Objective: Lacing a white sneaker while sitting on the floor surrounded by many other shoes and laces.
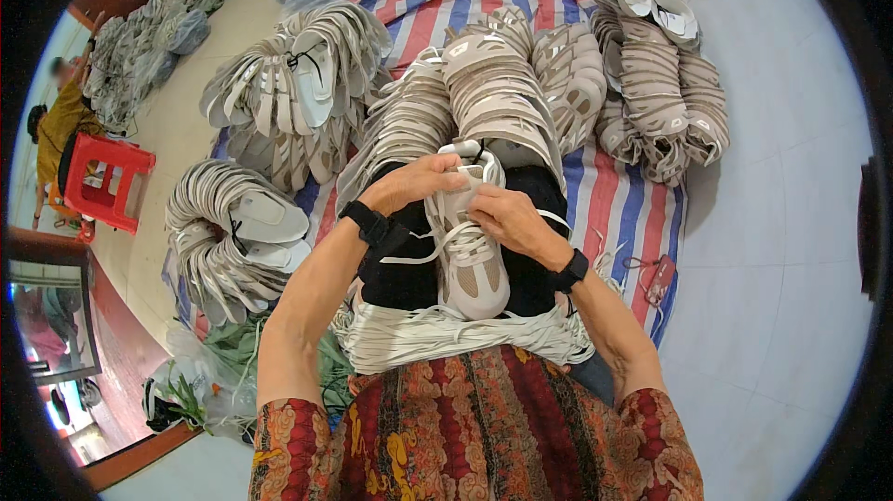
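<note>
A beige and white sneaker upper (477, 273) lies over my black-clad lap, toe toward me, with a white shoelace (409, 261) partly threaded through it. My left hand (416, 182) closes on the upper's left side near the ankle opening, fingers bent over its edge. Opposite it, my right hand (513, 220) is closed in a pinch at the eyelets, seemingly on the lace; its fingertips partly hide the grip. One loose lace end sticks out to the left, another shows beyond my right hand. A thick bundle of white laces (456, 337) rests across my lap.
Rows of nested uppers (502, 82) stand just ahead of my knees. Tied bundles lie at the left (233, 231) and far right (660, 82). A striped sheet (595, 222) covers the floor. Small red object (657, 280) at right; red stool (107, 180) and another person (60, 143) far left.
</note>
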`<state>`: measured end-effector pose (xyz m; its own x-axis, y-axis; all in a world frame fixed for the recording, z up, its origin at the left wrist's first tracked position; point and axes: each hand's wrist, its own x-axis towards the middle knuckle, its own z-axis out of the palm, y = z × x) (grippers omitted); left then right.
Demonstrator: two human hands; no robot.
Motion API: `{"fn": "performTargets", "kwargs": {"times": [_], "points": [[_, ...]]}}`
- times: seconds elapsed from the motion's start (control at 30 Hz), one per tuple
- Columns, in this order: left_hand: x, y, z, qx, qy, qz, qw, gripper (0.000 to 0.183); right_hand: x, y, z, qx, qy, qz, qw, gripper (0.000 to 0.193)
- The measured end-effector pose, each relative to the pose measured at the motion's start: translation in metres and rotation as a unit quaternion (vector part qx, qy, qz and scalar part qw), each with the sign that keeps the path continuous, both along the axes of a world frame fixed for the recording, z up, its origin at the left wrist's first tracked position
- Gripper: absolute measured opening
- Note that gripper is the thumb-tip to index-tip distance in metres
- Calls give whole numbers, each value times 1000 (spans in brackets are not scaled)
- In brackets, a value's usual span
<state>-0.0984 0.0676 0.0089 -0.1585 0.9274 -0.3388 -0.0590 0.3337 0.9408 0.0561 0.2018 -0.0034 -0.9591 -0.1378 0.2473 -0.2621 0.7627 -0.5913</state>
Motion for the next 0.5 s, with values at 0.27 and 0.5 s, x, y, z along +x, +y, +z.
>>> {"fn": "performTargets", "kwargs": {"times": [0.27,0.5], "points": [[-5,1,-21,28,-12,-5,1000,61,13,-7,2,-44,26,-102,993,7],[-10,1,-31,4,23,-9,1000,51,3,-26,-9,8,55,-133,990,8]]}}
